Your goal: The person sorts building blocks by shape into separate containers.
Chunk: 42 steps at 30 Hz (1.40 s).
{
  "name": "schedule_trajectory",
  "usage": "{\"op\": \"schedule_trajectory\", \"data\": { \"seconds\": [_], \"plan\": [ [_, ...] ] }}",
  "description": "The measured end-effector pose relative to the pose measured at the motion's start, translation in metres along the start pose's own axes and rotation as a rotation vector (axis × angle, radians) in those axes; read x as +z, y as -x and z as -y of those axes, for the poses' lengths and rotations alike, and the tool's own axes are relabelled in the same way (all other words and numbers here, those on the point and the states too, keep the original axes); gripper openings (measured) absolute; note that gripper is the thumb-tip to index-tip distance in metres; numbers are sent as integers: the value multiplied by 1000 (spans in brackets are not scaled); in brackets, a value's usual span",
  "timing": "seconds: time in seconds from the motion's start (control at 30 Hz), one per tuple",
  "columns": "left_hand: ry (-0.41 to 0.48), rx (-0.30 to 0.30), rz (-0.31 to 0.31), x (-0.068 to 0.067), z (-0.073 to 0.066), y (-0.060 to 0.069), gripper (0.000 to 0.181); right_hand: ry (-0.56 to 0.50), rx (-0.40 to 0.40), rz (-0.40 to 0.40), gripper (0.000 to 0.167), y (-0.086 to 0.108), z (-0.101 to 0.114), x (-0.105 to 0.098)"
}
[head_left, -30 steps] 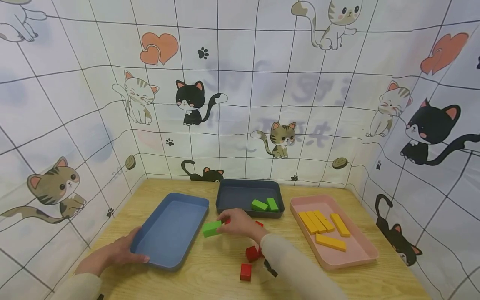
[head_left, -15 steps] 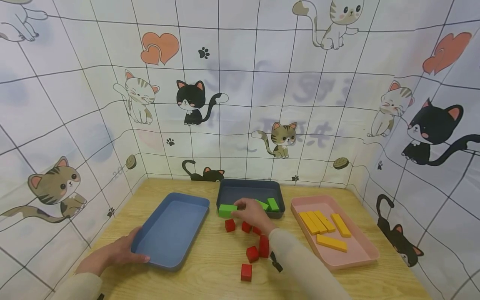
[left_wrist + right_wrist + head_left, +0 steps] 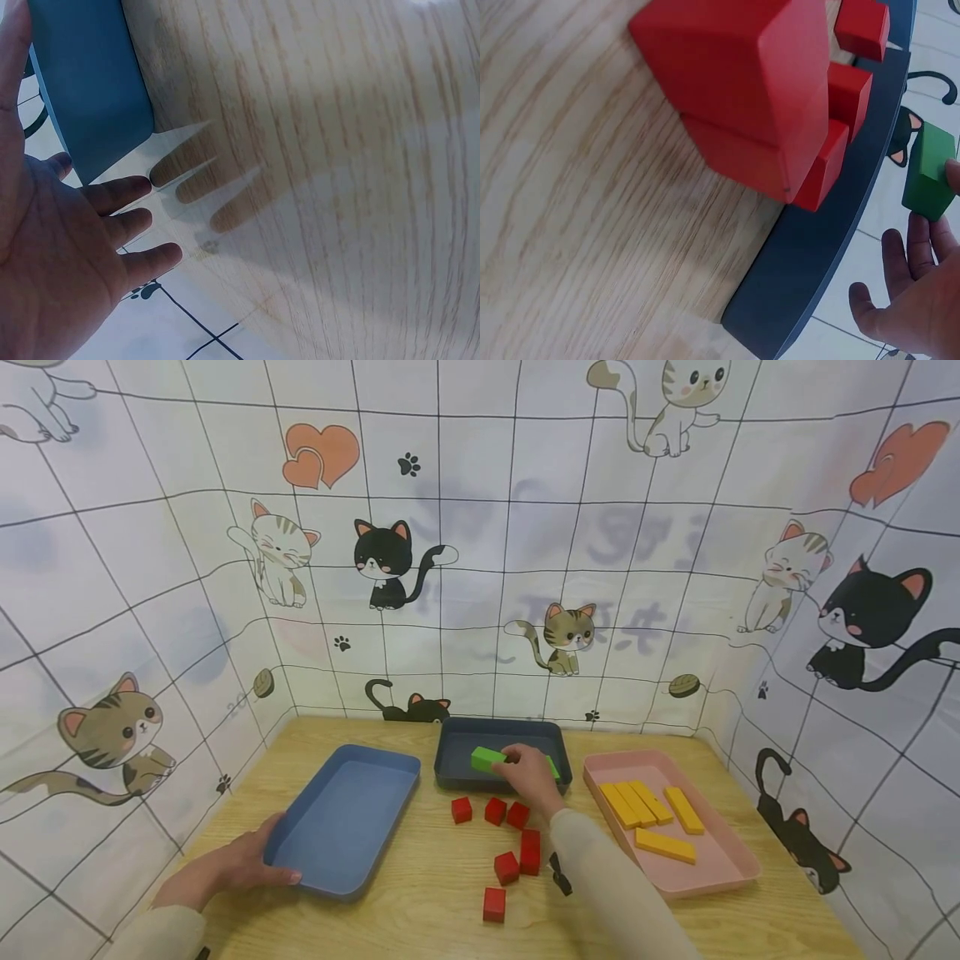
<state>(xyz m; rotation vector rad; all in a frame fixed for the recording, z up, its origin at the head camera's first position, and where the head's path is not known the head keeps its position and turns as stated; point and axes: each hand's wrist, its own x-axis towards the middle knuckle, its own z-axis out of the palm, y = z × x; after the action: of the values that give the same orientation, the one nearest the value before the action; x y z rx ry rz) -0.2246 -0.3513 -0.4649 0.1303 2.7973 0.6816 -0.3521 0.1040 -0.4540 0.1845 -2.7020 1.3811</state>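
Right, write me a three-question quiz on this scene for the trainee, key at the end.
1. What does the right hand hold?
A) a yellow block
B) a green block
C) a red block

2. True or false: the yellow blocks lie in the pink tray.

3. Fill in the blank: the left hand is at the near corner of the ___.

Key: 1 B; 2 true; 3 blue tray.
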Motion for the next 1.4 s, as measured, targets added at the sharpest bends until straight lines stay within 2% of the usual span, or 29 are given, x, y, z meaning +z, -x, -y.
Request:
{"op": "schedule_trajectory", "data": {
  "seconds": [0.17,0.63,0.8,1.1,1.4],
  "plan": [
    [0,3,2,-1,1,-1,118,42,33,-17,35,-4,0,-1],
    [4,22,-15,2,3,-1,116,96,27,-36,37,-10,-2,3],
    [8,-1,-11,2,2,-2,118,112,28,-43,38,-13,-3,4],
    [-1,-31,-1,2,2,-3,120,122,-41,37,43,-9,-5,7],
    [-20,-16,-8,0,-2,1,117,135,-40,39,43,-10,-5,2]
  ]
}}
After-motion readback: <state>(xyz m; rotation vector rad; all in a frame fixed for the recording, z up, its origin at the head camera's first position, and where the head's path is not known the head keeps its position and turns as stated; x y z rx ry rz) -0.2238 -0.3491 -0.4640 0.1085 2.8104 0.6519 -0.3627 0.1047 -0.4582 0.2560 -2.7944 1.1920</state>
